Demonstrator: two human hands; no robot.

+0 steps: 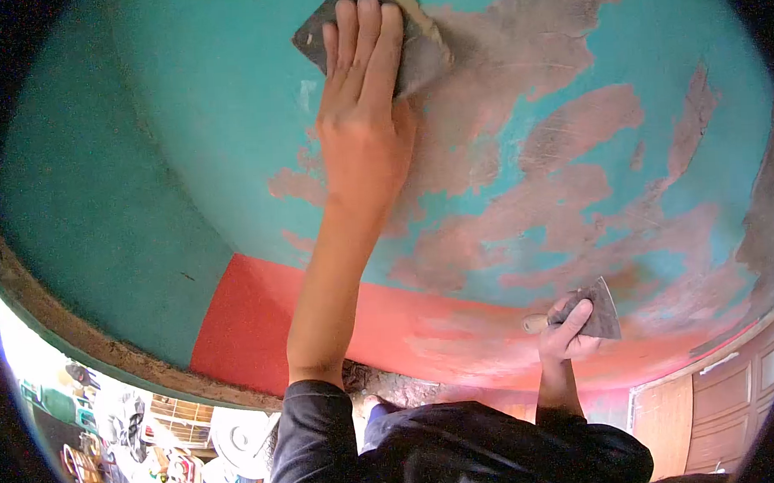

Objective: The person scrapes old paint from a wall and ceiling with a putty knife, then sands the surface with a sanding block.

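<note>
My left hand (360, 113) is raised high against the teal wall (226, 119), its fingers spread along a flat dark plate (422, 54) that lies against the surface. A pale strip of paste runs along the plate's upper right edge. Lower right, my right hand (570, 324) grips a putty knife (602, 310), thumb on its grey blade, the blade pointing up and right. Grey-brown patches (581, 125) of filler cover much of the wall between and above the hands.
A red painted band (248, 321) crosses the lower wall. At the lower left are a round white lid (240, 433), a green container (57, 403) and assorted household items. A brown panelled door (722, 408) stands at the lower right.
</note>
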